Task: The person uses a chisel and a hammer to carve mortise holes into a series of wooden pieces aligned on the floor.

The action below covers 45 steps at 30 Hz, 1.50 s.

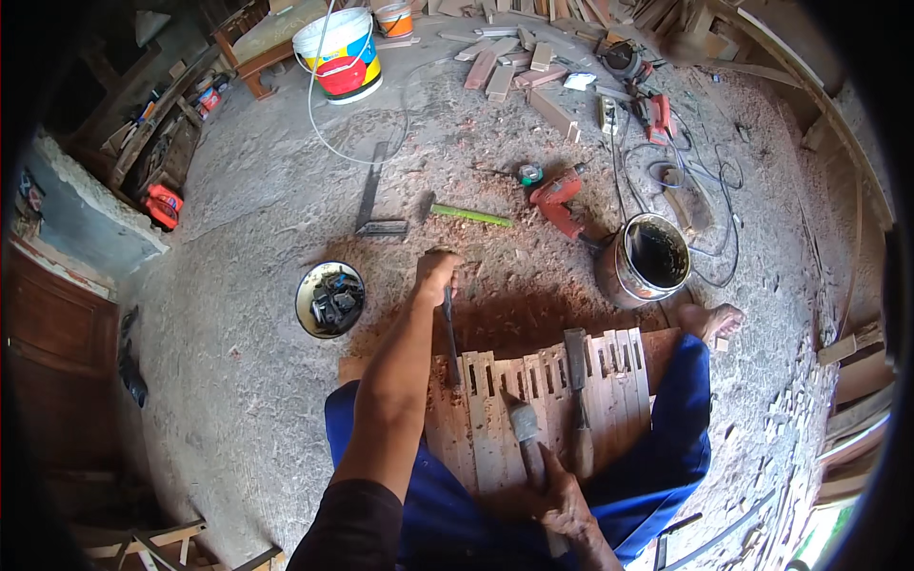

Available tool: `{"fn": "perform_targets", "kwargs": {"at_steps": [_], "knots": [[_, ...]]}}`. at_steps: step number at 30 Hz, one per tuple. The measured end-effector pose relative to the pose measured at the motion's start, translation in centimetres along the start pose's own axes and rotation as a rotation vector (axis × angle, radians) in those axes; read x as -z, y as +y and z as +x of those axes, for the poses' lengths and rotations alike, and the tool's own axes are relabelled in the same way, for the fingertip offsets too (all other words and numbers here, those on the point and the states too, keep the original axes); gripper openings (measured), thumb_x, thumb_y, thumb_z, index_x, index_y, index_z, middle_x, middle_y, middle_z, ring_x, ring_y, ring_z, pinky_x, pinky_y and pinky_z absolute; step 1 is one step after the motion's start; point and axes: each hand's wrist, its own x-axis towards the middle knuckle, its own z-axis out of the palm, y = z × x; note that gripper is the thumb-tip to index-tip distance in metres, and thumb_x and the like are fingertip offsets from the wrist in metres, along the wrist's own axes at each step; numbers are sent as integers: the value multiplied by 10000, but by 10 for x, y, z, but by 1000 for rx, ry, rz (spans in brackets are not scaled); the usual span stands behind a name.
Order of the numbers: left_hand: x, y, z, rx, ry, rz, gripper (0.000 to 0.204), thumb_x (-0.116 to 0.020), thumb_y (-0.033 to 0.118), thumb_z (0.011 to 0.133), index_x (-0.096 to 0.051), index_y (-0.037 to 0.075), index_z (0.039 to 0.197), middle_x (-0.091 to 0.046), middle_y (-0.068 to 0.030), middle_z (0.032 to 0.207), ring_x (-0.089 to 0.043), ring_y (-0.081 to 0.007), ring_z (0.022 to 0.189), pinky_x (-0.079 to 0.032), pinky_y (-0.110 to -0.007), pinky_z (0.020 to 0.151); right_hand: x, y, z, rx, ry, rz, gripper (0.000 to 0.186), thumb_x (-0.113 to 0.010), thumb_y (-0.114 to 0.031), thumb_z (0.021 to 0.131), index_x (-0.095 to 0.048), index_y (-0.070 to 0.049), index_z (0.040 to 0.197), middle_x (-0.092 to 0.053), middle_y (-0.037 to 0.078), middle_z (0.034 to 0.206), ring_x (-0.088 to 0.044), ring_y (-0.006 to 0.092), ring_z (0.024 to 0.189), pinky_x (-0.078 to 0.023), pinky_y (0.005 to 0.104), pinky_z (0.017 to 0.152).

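Note:
My left hand [438, 274] is closed round the top of a chisel [450, 328], whose blade points down onto the left end of a row of wooden strips [509, 447]. Dark rectangular slots run along the far ends of these strips, and wood chips lie among them. In my right hand [566, 504] is the handle of a hammer [524, 422], its grey head low over the middle strips and apart from the chisel. A second chisel [578, 381] rests lengthwise on the strips to the right. My legs, in blue trousers, flank the wood.
A bowl of dark metal parts [330, 299] stands left, a dirty bucket [645, 259] right. Beyond lie a try square [373, 205], a green-handled hammer [469, 215], a red drill [559, 200] and cables [731, 228]. A paint bucket [340, 57] and wood offcuts [502, 71] are farther back.

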Motion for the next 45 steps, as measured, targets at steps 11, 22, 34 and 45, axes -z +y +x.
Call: {"fn": "perform_targets", "kwargs": {"at_steps": [11,22,34,45], "knots": [[-29,45,-199,-1035,-69,493,225,-804,213,839,-681,43,924,-692,-48,742,-642,-151,626,-528,-324,596,-9,40,-7,-81,4,-28,785,-754,-243,864,-351,30,1480,-711,203,936,-701,227,747,-561,350,689],[6,-14,-218,-1058,98,112,176,-806,114,807,-653,31,783,-689,-35,747,-641,-164,644,-509,-339,630,-15,49,-14,-8,15,-36,729,-720,-165,870,-357,-34,1489,-679,129,869,-604,153,577,-510,317,537],[8,-15,-223,-973,79,-142,200,-775,117,864,-636,35,745,-615,8,660,-549,-99,544,-432,-288,511,-15,51,-20,-5,28,36,706,-707,-180,890,-356,10,1472,-666,117,808,-586,144,548,-492,309,513],[24,-13,-223,-1074,19,191,144,-769,103,844,-663,35,774,-666,-28,683,-611,-135,569,-483,-301,551,-16,49,-18,28,46,-22,697,-705,-176,889,-367,0,1472,-661,116,825,-596,145,561,-493,306,512]]}}
